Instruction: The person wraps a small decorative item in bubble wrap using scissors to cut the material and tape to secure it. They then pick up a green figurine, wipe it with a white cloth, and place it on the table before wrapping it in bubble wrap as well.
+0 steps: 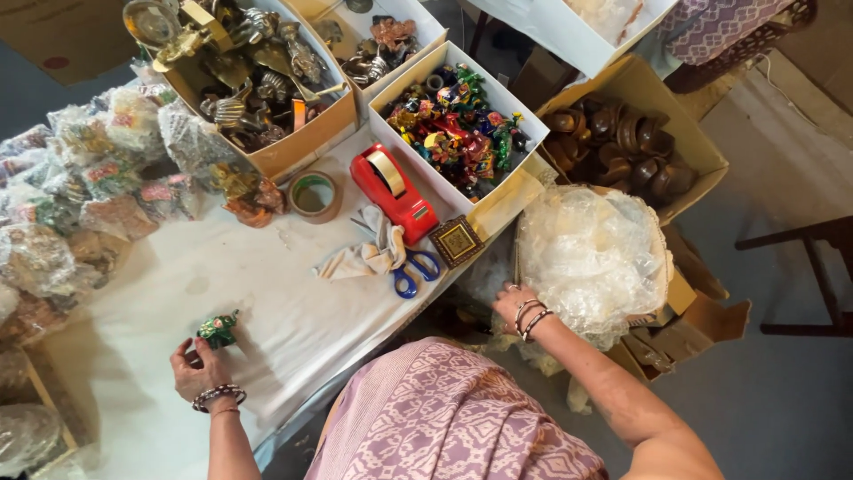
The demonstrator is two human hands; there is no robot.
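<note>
Green figurine (219,330) stands unwrapped on the white bench (293,329), pinched by our left hand (199,366); our right hand (513,302), fingers spread and holding nothing, touches the bubble wrap (591,262); wrapped bundles (89,178) already lie at left; boxes of painted figurines (458,129) still await

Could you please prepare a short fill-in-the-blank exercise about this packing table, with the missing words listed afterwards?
1. The left hand holds a small ____ figurine on the white cloth.
2. The right hand reaches to a heap of clear ____ wrap.
3. The scissors have ____ handles.
4. The tape dispenser is ____.

Missing words: green; bubble; blue; red
</note>
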